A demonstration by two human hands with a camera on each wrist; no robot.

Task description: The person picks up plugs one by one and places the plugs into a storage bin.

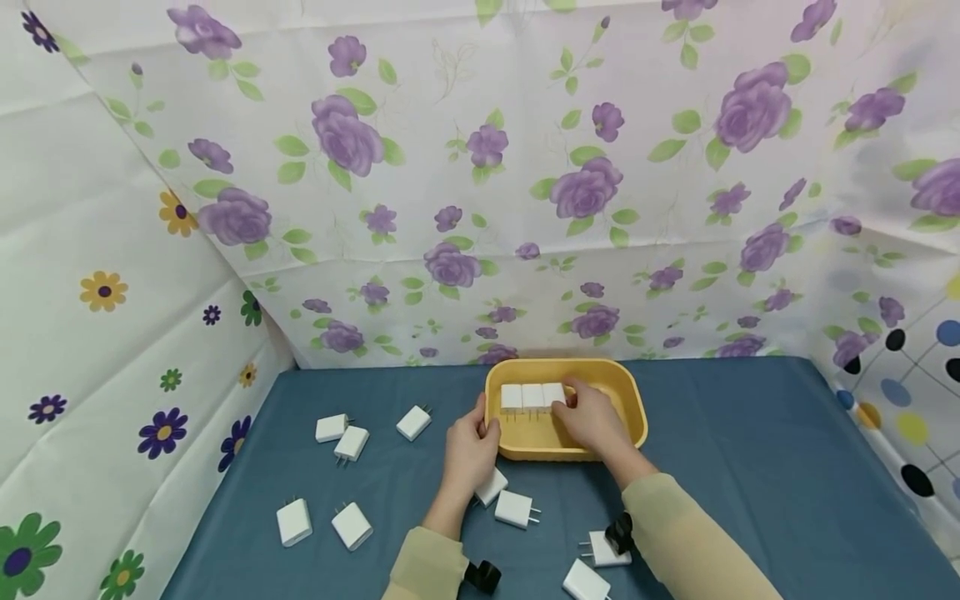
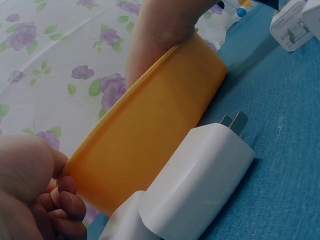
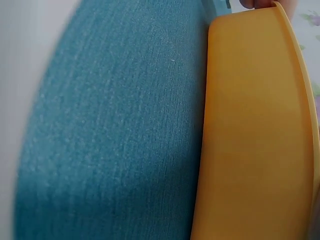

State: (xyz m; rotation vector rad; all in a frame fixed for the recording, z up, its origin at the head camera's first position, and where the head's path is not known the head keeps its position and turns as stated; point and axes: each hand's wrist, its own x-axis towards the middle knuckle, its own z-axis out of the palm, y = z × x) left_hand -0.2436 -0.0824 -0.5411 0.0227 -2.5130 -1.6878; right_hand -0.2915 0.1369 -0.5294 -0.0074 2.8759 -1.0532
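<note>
Right grip clamped on the rightmost white charger of a row of three in the yellow tray; left grip pinches the tray's left end, mid back edge of the bench. Risk: fingers snagging the neighbouring charger could skew the row, and the right wrist camera, low by a loose charger, could knock it.

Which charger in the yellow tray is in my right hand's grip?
The rightmost charger of the three: your right hand's grip is on it, with the other two chargers to its left.
</note>
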